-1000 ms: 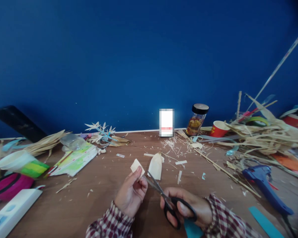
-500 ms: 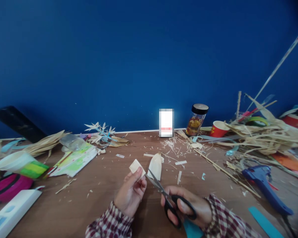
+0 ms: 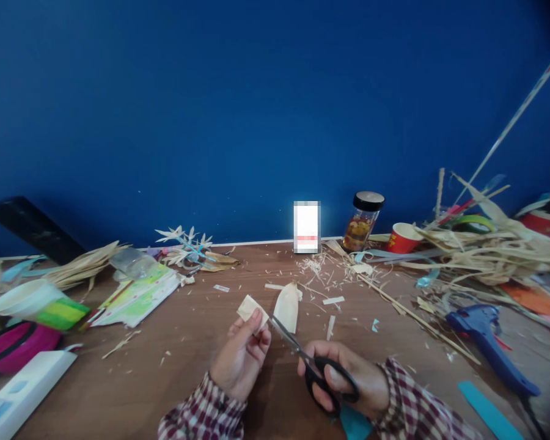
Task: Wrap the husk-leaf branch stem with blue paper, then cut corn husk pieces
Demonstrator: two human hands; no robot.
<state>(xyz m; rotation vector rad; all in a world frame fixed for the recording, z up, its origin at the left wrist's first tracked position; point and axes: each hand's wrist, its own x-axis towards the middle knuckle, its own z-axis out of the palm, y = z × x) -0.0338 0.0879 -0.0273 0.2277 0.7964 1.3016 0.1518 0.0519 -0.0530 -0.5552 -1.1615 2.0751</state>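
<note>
Between the thumb and fingers of my left hand (image 3: 242, 360) is a small cream-coloured piece of husk (image 3: 248, 307), roughly square. My right hand (image 3: 348, 373) grips black-handled scissors (image 3: 289, 339), thumb and fingers in the loops. Their blades are nearly together, and the tips reach the right edge of the piece by my left fingertips; whether they touch it I cannot tell. Just behind the blades, a larger pale husk piece (image 3: 286, 308) with a rounded top lies on the wooden table (image 3: 187, 379). A teal strip (image 3: 355, 421) shows partly under my right hand.
At right lie a blue glue gun (image 3: 490, 342), a heap of dried husks (image 3: 481, 256) and a red paper cup (image 3: 403, 237). A lidded jar (image 3: 363, 221) stands by the blue wall. Leftward are a tilted cup (image 3: 41, 302), a power strip (image 3: 32, 391) and a pale husk flower (image 3: 187, 244).
The scissor blades have come closer together, with the handles shifting slightly in my right hand. My left hand keeps its hold on the small piece, which is tilted very slightly differently.
</note>
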